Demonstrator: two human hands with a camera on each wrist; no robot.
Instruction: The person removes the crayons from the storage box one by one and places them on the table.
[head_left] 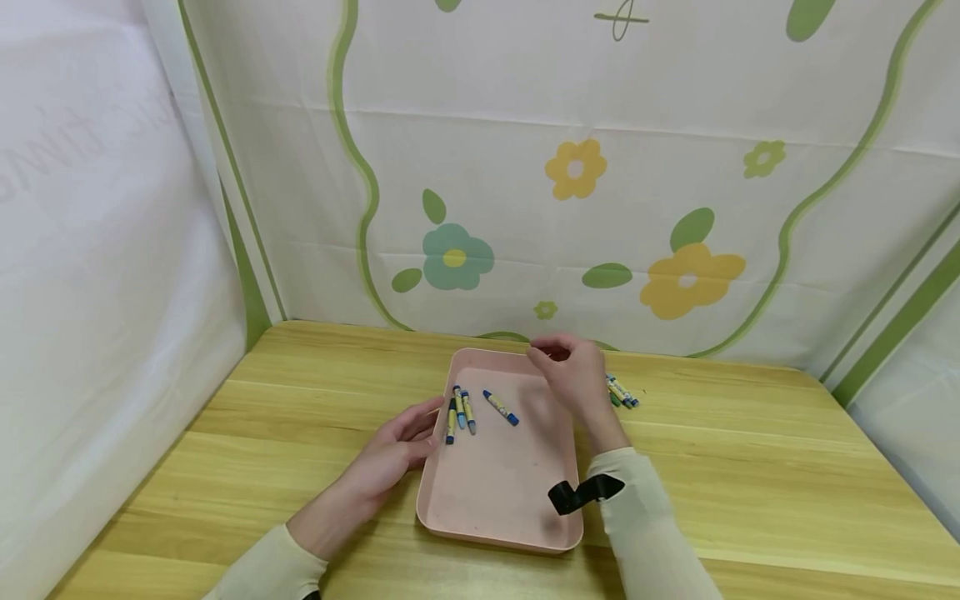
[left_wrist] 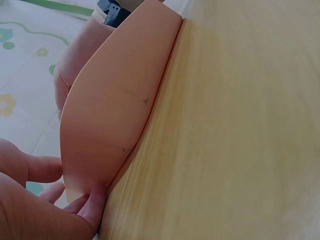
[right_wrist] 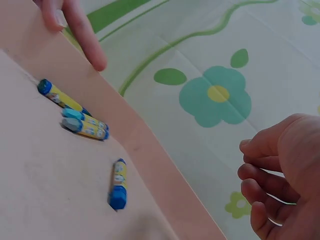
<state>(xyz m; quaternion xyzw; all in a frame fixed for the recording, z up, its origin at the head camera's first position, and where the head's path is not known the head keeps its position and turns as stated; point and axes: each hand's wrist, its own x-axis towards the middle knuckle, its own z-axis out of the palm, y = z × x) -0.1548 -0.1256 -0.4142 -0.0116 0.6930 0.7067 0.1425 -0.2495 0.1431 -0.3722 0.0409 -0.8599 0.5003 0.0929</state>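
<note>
A pink tray (head_left: 495,500) sits on the wooden table. Several crayons lie inside it: a dark blue crayon (head_left: 500,407) apart from the others, and a group with a light blue crayon (head_left: 459,408) and a grey crayon (head_left: 468,414) along the left wall. My left hand (head_left: 390,450) touches the tray's outer left wall, its thumb at the rim, as the left wrist view shows. Over the tray's far right corner hovers my right hand (head_left: 572,375), fingers loosely bent. In the right wrist view this hand (right_wrist: 285,175) holds nothing between its fingertips.
More crayons (head_left: 621,392) lie on the table (head_left: 735,475) to the tray's right, partly hidden behind my right hand. A white cloth (head_left: 510,225) printed with flowers hangs behind the table. White cloth also hangs at both sides.
</note>
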